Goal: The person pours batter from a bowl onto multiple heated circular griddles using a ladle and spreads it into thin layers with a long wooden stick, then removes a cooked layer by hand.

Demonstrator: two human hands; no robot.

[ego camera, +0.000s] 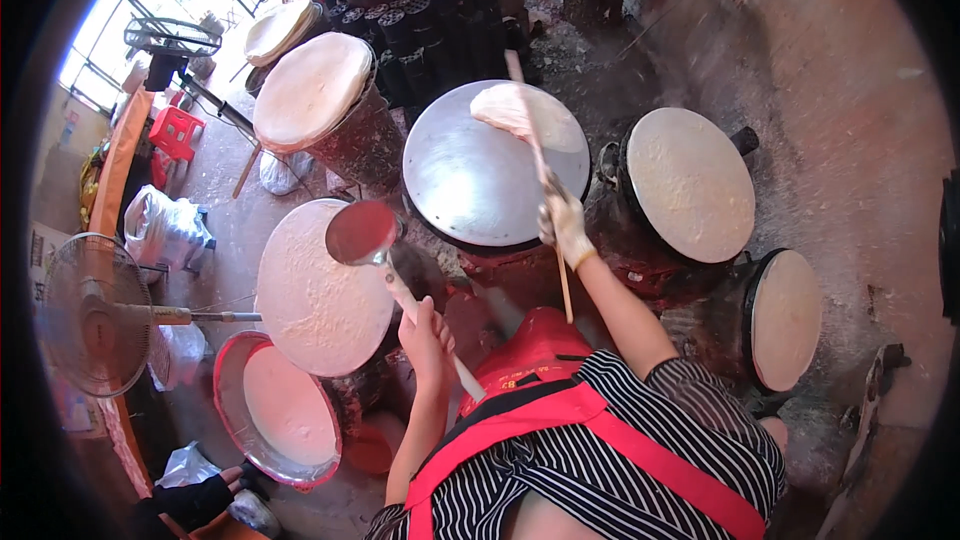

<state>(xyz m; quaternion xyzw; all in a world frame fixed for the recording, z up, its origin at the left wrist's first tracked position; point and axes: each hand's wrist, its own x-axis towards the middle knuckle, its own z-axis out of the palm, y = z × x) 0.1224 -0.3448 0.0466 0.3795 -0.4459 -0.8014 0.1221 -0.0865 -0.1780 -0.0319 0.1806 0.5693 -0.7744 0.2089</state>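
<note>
My left hand (pixel 427 341) grips the pale handle of a ladle (pixel 363 232), whose round reddish bowl hangs over the edge of a batter-coated griddle (pixel 319 292). In a white glove, my right hand (pixel 564 225) holds a long wooden stick (pixel 529 116). The stick slants across the round metal griddle (pixel 465 180) before me. At the far side of that griddle, a folded thin pancake (pixel 501 109) lies against the stick, and a pale sheet continues to its right. A large basin (pixel 225 390) holds pale batter (pixel 289 405) at my lower left.
Two more griddles, each with a thin pancake (pixel 690 184) (pixel 786 321), stand along the right wall. Stacked pancakes (pixel 315 90) rest on a drum beyond the left side. Black honeycomb coal briquettes (pixel 427 30) stand behind. A pedestal fan (pixel 97 315) and another person's dark sleeve (pixel 195 499) are at left.
</note>
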